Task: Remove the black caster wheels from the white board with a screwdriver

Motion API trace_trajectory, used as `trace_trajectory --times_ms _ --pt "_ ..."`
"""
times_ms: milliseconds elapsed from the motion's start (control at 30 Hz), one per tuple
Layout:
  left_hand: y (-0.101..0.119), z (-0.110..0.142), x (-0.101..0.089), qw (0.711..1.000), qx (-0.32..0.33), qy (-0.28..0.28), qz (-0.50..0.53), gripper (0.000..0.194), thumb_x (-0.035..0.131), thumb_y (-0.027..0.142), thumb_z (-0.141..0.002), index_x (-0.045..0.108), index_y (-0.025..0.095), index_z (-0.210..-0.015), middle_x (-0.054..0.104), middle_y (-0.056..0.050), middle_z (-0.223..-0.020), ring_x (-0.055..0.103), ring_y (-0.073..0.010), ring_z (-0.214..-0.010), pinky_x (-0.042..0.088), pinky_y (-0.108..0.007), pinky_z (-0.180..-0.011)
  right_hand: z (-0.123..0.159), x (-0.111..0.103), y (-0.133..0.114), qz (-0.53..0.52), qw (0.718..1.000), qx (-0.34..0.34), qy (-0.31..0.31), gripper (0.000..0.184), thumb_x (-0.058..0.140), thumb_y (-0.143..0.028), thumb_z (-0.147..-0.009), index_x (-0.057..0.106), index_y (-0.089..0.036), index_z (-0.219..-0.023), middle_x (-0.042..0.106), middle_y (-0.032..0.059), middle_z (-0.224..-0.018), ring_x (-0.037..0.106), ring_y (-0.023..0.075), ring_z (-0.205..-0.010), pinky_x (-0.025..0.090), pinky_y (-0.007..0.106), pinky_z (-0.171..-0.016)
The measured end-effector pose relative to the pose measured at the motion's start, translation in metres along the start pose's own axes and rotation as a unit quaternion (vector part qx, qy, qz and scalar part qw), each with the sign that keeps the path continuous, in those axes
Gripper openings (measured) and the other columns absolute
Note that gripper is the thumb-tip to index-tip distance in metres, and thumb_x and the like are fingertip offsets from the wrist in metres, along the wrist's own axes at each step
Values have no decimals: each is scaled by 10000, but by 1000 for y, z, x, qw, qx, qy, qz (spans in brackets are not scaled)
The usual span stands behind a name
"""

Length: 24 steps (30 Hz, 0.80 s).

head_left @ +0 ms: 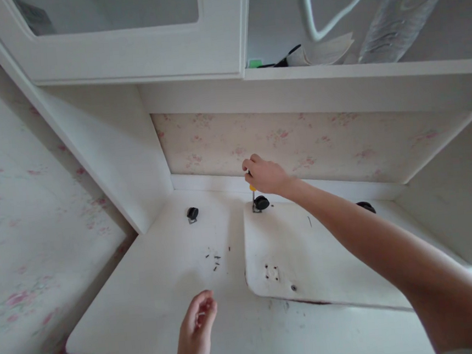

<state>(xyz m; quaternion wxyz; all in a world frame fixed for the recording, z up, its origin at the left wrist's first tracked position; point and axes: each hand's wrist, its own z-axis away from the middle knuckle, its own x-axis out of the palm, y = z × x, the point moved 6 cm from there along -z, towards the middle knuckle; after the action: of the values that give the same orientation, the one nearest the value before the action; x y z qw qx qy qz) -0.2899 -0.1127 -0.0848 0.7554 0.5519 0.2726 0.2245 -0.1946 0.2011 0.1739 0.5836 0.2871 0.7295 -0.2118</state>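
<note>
My right hand (pixel 264 174) is closed round the handle of a screwdriver (pixel 253 193) held upright, its tip down at a black caster wheel (pixel 260 203) on the far left corner of a white board (pixel 309 258) lying on the desk. My left hand (pixel 197 326) hovers low over the desk's front part, fingers loosely curled; what it holds, if anything, I cannot make out. Several small dark screws (pixel 215 259) lie scattered on the desk between the two hands.
A second black caster (pixel 192 213) sits loose on the white desk (pixel 155 294) at the back left; another caster (pixel 366 206) shows behind my right forearm. A cabinet door (pixel 124 38) and a shelf with a plastic bottle (pixel 403 8) hang overhead. Floral wallpaper lines the back.
</note>
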Motion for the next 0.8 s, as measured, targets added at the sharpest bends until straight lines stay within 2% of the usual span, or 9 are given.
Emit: trace_trajectory --times_ms 100,200,333,500,567,667,800 --pt "-3 5 -11 1000 -9 21 -2 611 699 680 -664 693 175 -1007 738 -130 -1017 664 -313 -1010 534 -358 -787 1 0 -2 -25 999 -27 -4 300 450 -228 -882 574 -217 -1154 583 112 -1235 639 249 -958 474 356 -752" --pt "1 5 -13 1000 -4 24 -9 611 687 690 -667 697 182 -1005 740 -126 -1034 668 -309 -1023 540 -348 -784 7 -5 -5 -41 998 -46 5 263 462 -212 -867 599 -222 -1092 601 88 -1209 623 223 -964 455 324 -753" --pt "10 2 -6 1000 16 4 -27 552 665 680 -702 706 210 -988 744 -108 -1012 679 -299 -997 548 -348 -780 17 -21 -6 -57 996 -51 35 238 455 -214 -875 602 -217 -1062 607 72 -1195 611 204 -938 429 304 -724" --pt "25 0 9 997 40 -36 -52 479 642 660 -740 721 243 -962 742 -96 -1000 686 -280 -931 550 -334 -756 41 -44 2 -106 988 -45 102 207 467 -180 -860 606 -195 -1012 616 81 -1146 596 197 -888 426 306 -725" --pt "36 -4 16 994 51 -60 -71 441 621 638 -772 724 245 -942 742 -88 -983 680 -269 -908 539 -327 -752 61 -47 7 -141 980 -38 137 170 474 -178 -874 601 -192 -987 618 82 -1115 596 199 -905 442 308 -756" --pt "60 -16 28 987 88 -93 -101 374 588 575 -830 716 238 -928 737 -69 -928 667 -239 -847 516 -317 -758 104 -41 18 -218 954 -1 203 112 498 -210 -906 590 -201 -970 611 73 -1081 603 180 -886 475 296 -763" --pt "101 -44 48 962 187 -130 -148 296 555 484 -880 709 235 -919 723 -51 -888 649 -206 -780 489 -300 -718 180 -8 49 -296 909 143 256 128 546 -329 -927 606 -230 -983 618 63 -1044 615 179 -861 508 278 -672"
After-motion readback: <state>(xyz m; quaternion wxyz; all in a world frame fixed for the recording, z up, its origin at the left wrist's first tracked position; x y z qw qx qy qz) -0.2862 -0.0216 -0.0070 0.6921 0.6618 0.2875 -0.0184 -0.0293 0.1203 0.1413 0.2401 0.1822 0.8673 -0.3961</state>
